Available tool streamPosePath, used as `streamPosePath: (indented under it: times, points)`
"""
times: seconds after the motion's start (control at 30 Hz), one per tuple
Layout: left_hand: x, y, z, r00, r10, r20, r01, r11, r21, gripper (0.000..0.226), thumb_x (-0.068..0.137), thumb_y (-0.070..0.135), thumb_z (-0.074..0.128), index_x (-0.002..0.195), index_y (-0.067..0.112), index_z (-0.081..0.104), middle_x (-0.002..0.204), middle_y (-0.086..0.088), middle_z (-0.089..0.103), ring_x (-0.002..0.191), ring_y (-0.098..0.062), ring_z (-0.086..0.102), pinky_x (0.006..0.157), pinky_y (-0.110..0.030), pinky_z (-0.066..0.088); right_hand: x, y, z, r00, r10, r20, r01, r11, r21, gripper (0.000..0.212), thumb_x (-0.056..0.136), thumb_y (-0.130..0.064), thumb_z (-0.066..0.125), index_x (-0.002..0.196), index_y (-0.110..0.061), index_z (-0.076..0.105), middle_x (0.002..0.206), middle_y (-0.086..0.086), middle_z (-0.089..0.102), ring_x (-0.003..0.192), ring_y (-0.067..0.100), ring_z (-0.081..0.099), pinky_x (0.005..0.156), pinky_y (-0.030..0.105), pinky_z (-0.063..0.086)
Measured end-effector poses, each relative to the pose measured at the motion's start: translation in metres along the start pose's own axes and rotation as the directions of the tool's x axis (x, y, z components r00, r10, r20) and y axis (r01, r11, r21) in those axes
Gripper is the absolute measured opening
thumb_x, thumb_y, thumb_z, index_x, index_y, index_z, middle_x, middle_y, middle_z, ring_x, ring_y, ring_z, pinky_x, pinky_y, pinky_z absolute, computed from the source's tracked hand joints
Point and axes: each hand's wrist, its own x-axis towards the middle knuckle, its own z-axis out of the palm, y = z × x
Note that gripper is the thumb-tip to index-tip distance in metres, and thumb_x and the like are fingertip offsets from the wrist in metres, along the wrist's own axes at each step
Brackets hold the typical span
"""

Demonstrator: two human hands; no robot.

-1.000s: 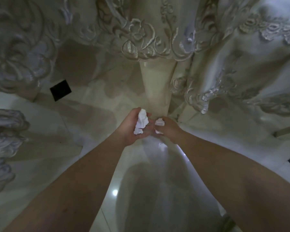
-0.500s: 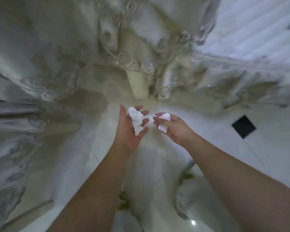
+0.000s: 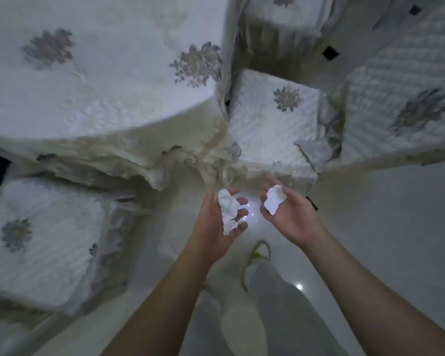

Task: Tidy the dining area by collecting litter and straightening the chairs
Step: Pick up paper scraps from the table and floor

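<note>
1. Glossy pale tile floor fills the lower and right part of the view, with small black inset squares and bright light spots on it; the widest open stretch is right of the hands, below the chairs.
2. Round table under a white tablecloth with embroidered flowers takes the upper left; its edge curves down toward centre and the skirt hangs in folds to the floor, just beyond the hands.
3. Covered chair, left, sits lower left with its quilted seat close against the table skirt.
4. Covered chair, centre, is tucked at the table's right edge; its front corner is just above the right hand.
5. Covered chair, right, stands beside the centre one with a narrow gap between them.
6. Another seat shows at the top edge, blurred.
7. Person's grey trouser leg and a shoe are on the floor between the forearms.
8. Left hand, palm up, fingers curled loosely round a crumpled white paper.
9. Right hand, palm up, fingers and thumb cupping a smaller paper scrap.
10. Both hands are near each other, apart, above bare floor.
</note>
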Motion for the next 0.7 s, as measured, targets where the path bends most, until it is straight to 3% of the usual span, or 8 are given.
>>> streamPosePath:
  times: [0.1,0.17,0.23,0.37,0.7]
  points:
    - [-0.045,0.021,0.041,0.993,0.06,0.099,-0.067,0.996,0.066,0.074,0.055,0.062,0.081,0.109,0.018,0.057,0.097,-0.002,0.056,0.078,-0.015,0.055,0.071,-0.031,0.045,-0.056,-0.023,0.039,0.996,-0.036,0.085,0.038,0.999,-0.021,0.041,0.092,-0.021,0.05,0.132,-0.016,0.056,0.109,0.003,0.06,0.099,0.018,0.059,0.09,0.038,0.047]
    - [-0.07,0.031,0.062,0.974,0.072,0.213,-0.073,0.997,-0.005,0.051,0.076,0.064,0.064,0.101,0.02,0.06,0.091,0.001,0.053,0.075,-0.013,0.049,0.067,-0.028,0.033,-0.09,-0.028,0.058,0.992,-0.047,0.121,0.055,0.996,-0.067,0.043,0.089,-0.021,0.054,0.131,-0.014,0.058,0.109,0.004,0.062,0.105,0.021,0.061,0.093,0.042,0.048]
    - [-0.092,0.037,0.075,0.97,0.056,0.237,-0.036,0.995,-0.09,0.041,0.086,0.059,0.052,0.093,0.023,0.07,0.083,0.003,0.059,0.075,-0.013,0.05,0.063,-0.028,0.03,-0.122,-0.024,0.072,0.986,-0.079,0.147,0.086,0.995,-0.044,0.045,0.087,-0.019,0.057,0.131,-0.01,0.058,0.106,0.005,0.061,0.105,0.022,0.06,0.089,0.039,0.052]
    - [-0.135,0.038,0.089,0.944,0.085,0.32,-0.044,0.99,-0.132,0.042,0.075,0.045,0.073,0.108,0.018,0.07,0.085,-0.001,0.057,0.075,-0.016,0.051,0.061,-0.028,0.036,-0.179,-0.006,0.091,0.975,-0.178,0.135,0.176,0.984,0.028,0.04,0.09,-0.023,0.051,0.128,-0.01,0.058,0.105,0.005,0.059,0.097,0.02,0.061,0.085,0.035,0.053]
    - [-0.187,0.038,0.136,0.892,0.112,0.438,-0.079,0.992,-0.094,0.031,0.086,0.032,0.064,0.115,0.021,0.062,0.086,-0.004,0.047,0.071,-0.018,0.045,0.061,-0.029,0.032,-0.275,-0.016,0.112,0.897,-0.403,0.181,0.373,0.91,0.179,0.041,0.093,-0.021,0.047,0.131,-0.007,0.053,0.129,0.012,0.06,0.121,0.027,0.056,0.095,0.049,0.048]
